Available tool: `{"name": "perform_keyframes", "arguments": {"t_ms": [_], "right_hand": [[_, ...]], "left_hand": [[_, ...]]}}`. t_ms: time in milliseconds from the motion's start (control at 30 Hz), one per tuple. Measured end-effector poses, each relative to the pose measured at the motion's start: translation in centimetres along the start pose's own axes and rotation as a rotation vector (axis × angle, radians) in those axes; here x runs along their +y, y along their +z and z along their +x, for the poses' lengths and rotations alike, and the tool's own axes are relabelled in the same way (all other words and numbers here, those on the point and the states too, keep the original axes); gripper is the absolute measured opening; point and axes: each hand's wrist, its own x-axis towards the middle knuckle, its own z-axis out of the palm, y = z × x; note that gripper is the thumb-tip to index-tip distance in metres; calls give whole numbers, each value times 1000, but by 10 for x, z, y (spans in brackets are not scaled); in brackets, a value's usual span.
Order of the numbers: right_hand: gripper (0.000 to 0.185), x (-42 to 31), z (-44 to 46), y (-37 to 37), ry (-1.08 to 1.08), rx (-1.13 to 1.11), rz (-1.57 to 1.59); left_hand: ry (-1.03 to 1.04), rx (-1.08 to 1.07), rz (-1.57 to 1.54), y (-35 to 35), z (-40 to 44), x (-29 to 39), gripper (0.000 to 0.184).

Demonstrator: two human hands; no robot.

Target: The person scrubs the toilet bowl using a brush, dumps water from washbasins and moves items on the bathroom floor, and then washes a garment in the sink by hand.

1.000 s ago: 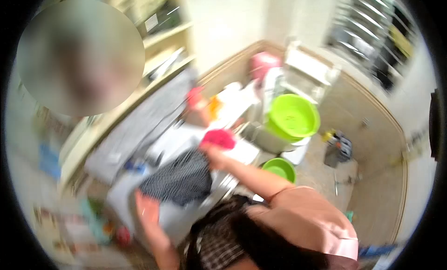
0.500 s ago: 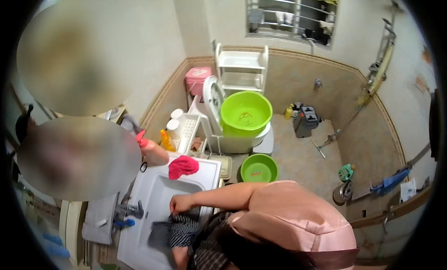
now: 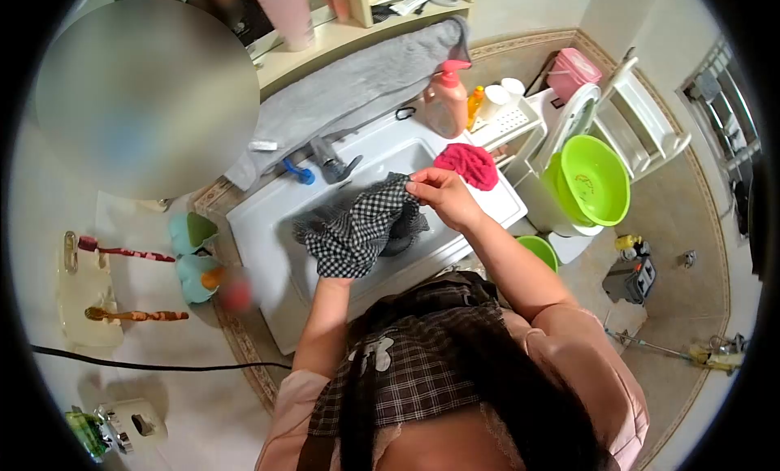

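A black-and-white checked cloth (image 3: 366,227) hangs over the white sink basin (image 3: 284,268), with darker grey cloth showing beneath and behind it. My right hand (image 3: 443,196) pinches the cloth's upper right edge between thumb and fingers. From below, my left wrist (image 3: 333,286) runs into the cloth; the fabric covers my left hand, so its fingers are hidden. A bunched red cloth (image 3: 467,166) lies on the sink's right rim, just beyond my right hand. Behind the basin is the grey faucet (image 3: 331,161).
A pink pump bottle (image 3: 447,101) stands at the sink's back corner. Draped behind is a grey towel (image 3: 357,85). To the right, a green basin (image 3: 597,181) rests on the toilet. Toothbrushes (image 3: 138,315) hang on the left wall.
My view has swung left and down toward the sink. The checked cloth now sits higher, spread between my arms, with my left hand inside or under it.
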Motion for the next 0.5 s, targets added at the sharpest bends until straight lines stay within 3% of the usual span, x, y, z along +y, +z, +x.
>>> {"name": "perform_keyframes", "arguments": {"t_ms": [33, 67, 100, 167, 300, 400, 433, 500], "right_hand": [[10, 3, 0, 0, 22, -6, -37], [10, 7, 2, 0, 25, -27, -45], [10, 9, 1, 2, 37, -38, -43], [12, 12, 0, 8, 11, -113, -166], [14, 25, -4, 11, 163, -381, -304], [19, 35, -2, 9, 246, -290, -324], [19, 39, -1, 6, 248, -293, -320], [24, 43, 4, 2, 32, -215, -466]], "left_hand": [[-99, -39, -309, 2, -1, -6, 53], [-76, -137, -145, -9, -3, -17, 49], [-325, -56, -969, -6, -8, -60, 46], [-323, -678, 653, -58, 28, 48, 40], [-355, -588, 640, -62, 20, 26, 42], [-364, -507, 628, -59, 12, 12, 43], [-365, -480, 624, -60, 7, 6, 44], [-363, -428, 615, -59, 10, -3, 45]]}}
